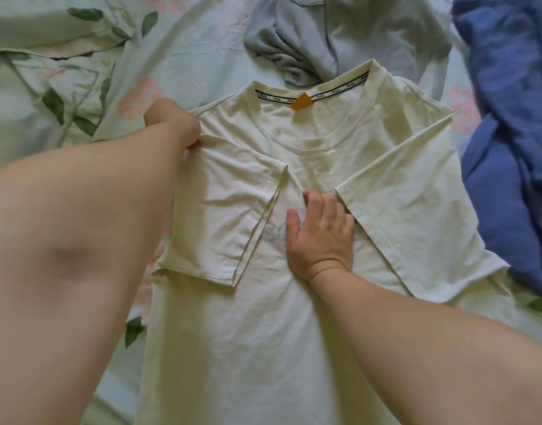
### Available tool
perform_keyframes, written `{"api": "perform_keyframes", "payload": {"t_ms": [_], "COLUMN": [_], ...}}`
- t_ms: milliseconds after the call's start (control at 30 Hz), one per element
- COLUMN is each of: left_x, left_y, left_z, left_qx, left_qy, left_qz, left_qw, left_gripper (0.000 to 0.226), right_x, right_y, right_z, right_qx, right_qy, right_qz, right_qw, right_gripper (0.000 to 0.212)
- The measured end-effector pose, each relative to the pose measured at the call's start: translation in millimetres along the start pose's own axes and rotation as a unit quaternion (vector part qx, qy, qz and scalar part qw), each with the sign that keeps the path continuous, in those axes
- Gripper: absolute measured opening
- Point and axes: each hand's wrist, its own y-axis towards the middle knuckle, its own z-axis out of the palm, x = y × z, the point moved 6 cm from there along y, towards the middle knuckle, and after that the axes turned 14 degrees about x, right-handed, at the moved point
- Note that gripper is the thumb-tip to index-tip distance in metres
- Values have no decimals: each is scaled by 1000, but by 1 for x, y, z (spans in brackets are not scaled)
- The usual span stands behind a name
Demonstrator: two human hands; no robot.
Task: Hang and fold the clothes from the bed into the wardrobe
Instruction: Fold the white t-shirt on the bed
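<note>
A cream T-shirt [263, 317] lies flat on the bed, collar away from me, with an orange tag at the neck. Both sleeves are folded inward over the chest. My left hand [174, 121] is at the shirt's left shoulder and pinches the fabric at the fold, its fingers mostly hidden behind the wrist. My right hand [322, 234] lies flat on the middle of the chest, fingers straight, pressing the cloth down between the two folded sleeves.
A crumpled grey garment [312, 35] lies just beyond the collar. A blue garment [509, 148] is heaped at the right. The bed sheet [79, 87] is pale green with leaves and pink flowers.
</note>
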Motion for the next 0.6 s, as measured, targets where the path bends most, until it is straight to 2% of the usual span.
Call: {"api": "perform_keyframes", "payload": {"t_ms": [167, 300, 367, 400, 433, 500, 567, 600], "left_x": [12, 6, -3, -8, -13, -15, -18, -18], "left_y": [15, -1, -17, -22, -28, -31, -40, -41], "left_z": [10, 1, -3, -4, -5, -6, -7, -6], "left_qx": [12, -6, -17, -24, -29, -37, -43, -46], "left_qy": [-14, -32, -38, -36, -41, -54, -51, -46], "left_qz": [10, 28, 28, 24, 23, 26, 34, 39], "left_qw": [1000, 999, 999, 999, 998, 998, 997, 997], "left_gripper": [27, 25, 28, 30, 30, 30, 32, 33], "right_x": [-1, 13, 16, 12, 2, -44, -100, -122], "right_y": [2, 9, 20, 29, 42, 77, 110, 121], "right_z": [1, -14, -47, -72, -101, -150, -175, -178], "right_qx": [17, 149, 186, 166, 113, 19, 15, 45], "right_qy": [2, -8, 18, 41, 53, 78, 96, 79], "right_qz": [-5, 4, -24, -37, -39, 34, 161, 198], "right_qw": [1000, 989, 982, 985, 991, 996, 982, 976], "right_gripper": [47, 50, 41, 35, 30, 32, 48, 58]}}
